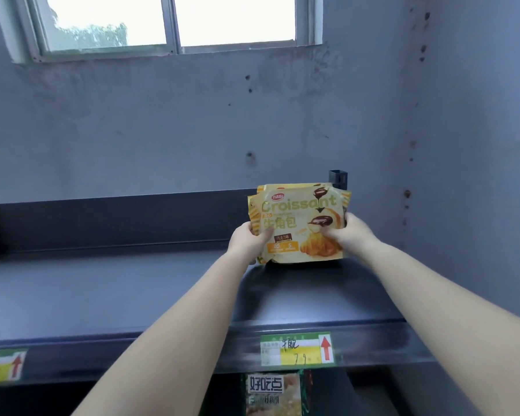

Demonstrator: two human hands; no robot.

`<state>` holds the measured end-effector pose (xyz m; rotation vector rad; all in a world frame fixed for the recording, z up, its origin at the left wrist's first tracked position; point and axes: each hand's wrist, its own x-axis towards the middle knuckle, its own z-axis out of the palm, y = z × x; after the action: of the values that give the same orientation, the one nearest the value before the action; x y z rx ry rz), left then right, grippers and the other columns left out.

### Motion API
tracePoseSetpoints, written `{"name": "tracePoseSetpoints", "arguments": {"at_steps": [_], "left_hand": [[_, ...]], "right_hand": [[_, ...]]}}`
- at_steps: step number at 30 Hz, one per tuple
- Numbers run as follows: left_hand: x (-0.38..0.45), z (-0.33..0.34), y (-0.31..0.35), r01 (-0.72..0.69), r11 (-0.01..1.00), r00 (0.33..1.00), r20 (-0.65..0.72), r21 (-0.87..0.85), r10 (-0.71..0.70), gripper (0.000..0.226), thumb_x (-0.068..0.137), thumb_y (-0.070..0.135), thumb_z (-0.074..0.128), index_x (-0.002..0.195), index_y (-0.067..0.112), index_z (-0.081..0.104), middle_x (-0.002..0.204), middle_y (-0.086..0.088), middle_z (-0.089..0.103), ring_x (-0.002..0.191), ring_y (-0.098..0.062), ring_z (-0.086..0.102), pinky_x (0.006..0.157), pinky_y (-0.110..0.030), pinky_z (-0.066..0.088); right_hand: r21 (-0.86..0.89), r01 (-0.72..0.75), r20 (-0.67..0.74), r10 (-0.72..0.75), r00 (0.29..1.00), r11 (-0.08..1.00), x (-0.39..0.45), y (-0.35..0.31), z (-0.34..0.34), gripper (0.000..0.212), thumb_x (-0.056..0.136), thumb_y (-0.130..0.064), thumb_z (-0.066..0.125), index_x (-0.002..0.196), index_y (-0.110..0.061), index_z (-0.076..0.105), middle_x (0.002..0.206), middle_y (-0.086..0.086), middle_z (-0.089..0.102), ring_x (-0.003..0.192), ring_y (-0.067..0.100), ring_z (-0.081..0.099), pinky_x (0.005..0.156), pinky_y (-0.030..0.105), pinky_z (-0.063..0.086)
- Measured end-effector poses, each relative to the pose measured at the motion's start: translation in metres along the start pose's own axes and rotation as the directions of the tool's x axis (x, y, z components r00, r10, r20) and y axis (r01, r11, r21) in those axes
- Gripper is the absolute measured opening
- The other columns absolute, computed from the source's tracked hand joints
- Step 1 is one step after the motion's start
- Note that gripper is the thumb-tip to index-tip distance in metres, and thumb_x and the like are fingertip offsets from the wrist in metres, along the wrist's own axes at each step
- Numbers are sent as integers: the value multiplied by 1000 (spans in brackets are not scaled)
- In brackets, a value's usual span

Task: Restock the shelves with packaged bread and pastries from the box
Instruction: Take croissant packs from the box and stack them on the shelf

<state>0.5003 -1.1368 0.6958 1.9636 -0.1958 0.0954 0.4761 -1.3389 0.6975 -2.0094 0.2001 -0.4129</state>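
Several yellow croissant packs [297, 217] stand upright as one stack at the back right of the dark top shelf [132, 289]. My left hand [249, 241] grips the stack's left edge, thumb on the front pack. On the other side my right hand [351, 232] holds the right edge, with its fingers on the front. The bottom of the stack rests on or just above the shelf surface. The box is out of view.
A price label [296, 349] with a red arrow sits on the shelf's front lip, and another label [3, 366] at the far left. A green snack pack [273, 393] shows on the shelf below. A dark shelf post [338, 178] rises behind the stack, against the wall.
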Motion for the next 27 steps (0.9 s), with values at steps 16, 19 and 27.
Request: {"name": "tracePoseSetpoints", "arguments": {"at_steps": [16,19,27], "left_hand": [[-72,-94,-10,-84,926,951,-248,367,185,45,89,40,59,124,13,51,118,-4,59,99,-17,54,85,-32,46],[-95,-123,-17,-64,917,953,-247,395,173,40,89,39,58,120,14,53,115,-2,60,95,-15,53,86,-33,48],[-189,-255,-64,123,817,911,-391,563,132,33,91,39,55,117,19,54,110,3,61,99,-16,56,82,-30,44]], "right_hand": [[-221,276,-478,-351,805,935,-73,-56,51,49,78,-27,70,117,-9,46,127,12,46,119,31,45,96,41,34],[-315,381,-366,-482,796,869,-96,-74,79,37,81,-26,67,112,-10,51,121,11,50,116,30,45,96,40,32],[-228,699,188,-673,715,678,-191,-148,224,23,81,-24,65,102,-15,60,109,1,57,102,24,52,87,32,30]]}}
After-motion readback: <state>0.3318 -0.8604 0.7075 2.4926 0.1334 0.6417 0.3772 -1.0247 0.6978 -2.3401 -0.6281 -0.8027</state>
